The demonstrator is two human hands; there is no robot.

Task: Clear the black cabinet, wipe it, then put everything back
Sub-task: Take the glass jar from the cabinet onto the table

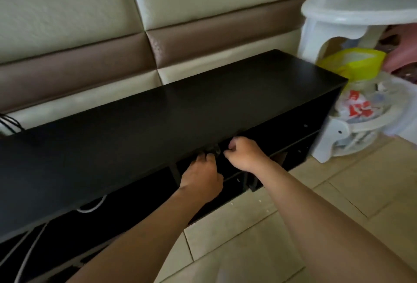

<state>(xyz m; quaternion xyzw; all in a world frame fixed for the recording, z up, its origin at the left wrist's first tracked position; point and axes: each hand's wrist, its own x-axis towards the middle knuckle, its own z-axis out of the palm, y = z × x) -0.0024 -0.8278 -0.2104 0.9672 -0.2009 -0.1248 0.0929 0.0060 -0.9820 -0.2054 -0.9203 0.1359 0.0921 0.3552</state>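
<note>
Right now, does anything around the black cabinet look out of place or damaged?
A white cable dangles loose inside the black cabinet's open front, at the left. Small white specks litter the floor tiles by its base. The top shows no damage.

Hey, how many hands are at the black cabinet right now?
2. The left hand grips a small dark object under the cabinet's front edge; the right hand is curled just beside it.

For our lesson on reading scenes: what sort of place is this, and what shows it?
Probably a room in a home: a low black cabinet stands against a padded wall, with a white plastic stand and a filled plastic bag beside it on a tiled floor.
</note>
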